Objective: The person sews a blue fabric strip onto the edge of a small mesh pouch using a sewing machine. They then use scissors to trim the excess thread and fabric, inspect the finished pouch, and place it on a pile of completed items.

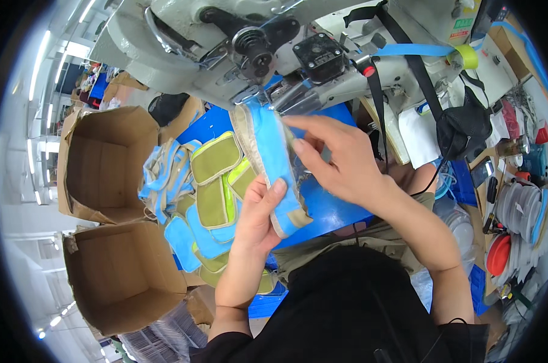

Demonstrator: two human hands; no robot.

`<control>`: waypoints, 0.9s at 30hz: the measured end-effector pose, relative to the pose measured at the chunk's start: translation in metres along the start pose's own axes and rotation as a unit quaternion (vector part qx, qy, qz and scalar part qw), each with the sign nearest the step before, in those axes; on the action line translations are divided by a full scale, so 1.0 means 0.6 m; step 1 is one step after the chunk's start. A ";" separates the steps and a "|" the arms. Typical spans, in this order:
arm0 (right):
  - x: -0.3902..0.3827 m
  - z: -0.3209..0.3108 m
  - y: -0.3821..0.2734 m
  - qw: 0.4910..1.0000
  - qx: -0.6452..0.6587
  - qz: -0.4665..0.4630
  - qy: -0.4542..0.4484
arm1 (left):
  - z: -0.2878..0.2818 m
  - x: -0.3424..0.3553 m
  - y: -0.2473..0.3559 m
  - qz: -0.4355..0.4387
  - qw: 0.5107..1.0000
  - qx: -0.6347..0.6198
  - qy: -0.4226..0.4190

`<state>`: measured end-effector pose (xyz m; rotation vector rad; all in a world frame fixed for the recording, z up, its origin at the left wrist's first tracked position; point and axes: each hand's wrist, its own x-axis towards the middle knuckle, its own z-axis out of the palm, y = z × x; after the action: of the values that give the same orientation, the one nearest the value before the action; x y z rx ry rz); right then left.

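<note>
A long blue strip of fabric with beige edges [273,148] stretches from under the sewing machine's needle area [256,97] down toward me. My left hand [257,213] grips its near end, the thumb lying on top of the blue cloth. At the strip's right edge is my right hand [342,154], index finger and thumb held apart and their tips close to the cloth. Its other fingers curl in, and nothing shows between them. Left of the strip lies a pile of olive-green fabric pieces with bright yellow-green and blue parts [216,160].
Bundled blue and beige strips [168,172] lie beyond the pile on the blue tabletop [328,206]. Two open cardboard boxes [113,160] stand at the left. A black pouch [465,124] hangs at the right, near a shelf with white spools [519,206] and a phone [482,171].
</note>
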<state>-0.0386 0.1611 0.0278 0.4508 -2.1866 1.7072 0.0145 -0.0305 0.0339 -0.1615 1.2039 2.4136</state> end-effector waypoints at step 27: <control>-0.120 0.009 -0.023 0.973 0.176 0.142 -0.046 | -0.009 -0.037 -0.052 0.032 0.971 0.237 -0.026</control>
<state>0.0317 0.1561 0.0065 0.3173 -2.0920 2.2891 0.0471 -0.0257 0.0141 0.0892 1.7382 2.0918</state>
